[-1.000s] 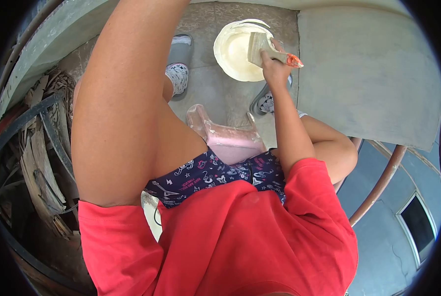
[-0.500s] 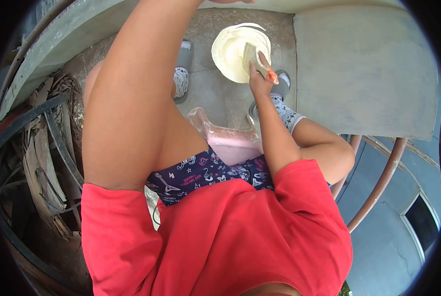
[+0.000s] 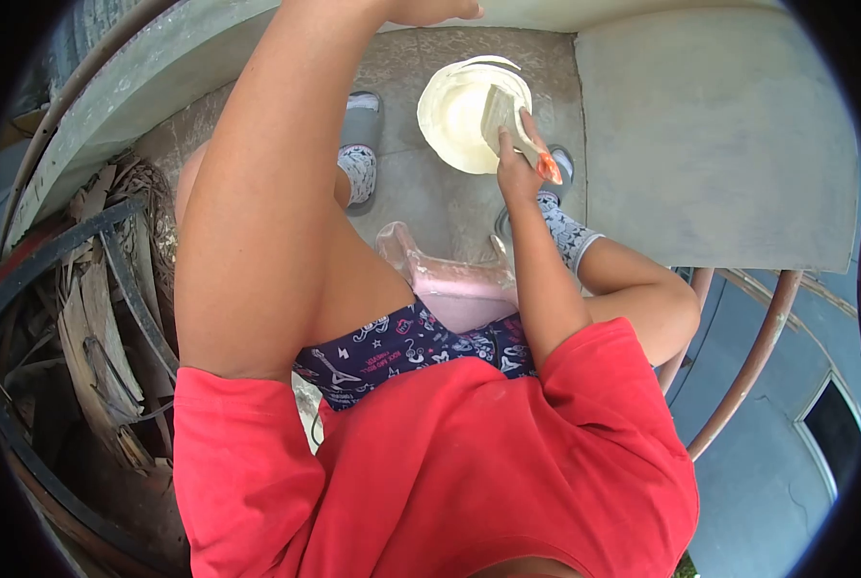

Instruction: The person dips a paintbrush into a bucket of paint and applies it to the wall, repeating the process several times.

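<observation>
Over the paint bucket (image 3: 432,94) on the floor, my right hand (image 3: 517,175) clamps the brush (image 3: 501,108), loading it, I judge; the slab (image 3: 719,135) looks unpainted, and I cannot tell my left hand (image 3: 432,10)'s grip.

I see a pink stool (image 3: 459,284) just below the grip (image 3: 515,173), grey slab (image 3: 719,135) to its right, wood scraps (image 3: 93,318) far left.
</observation>
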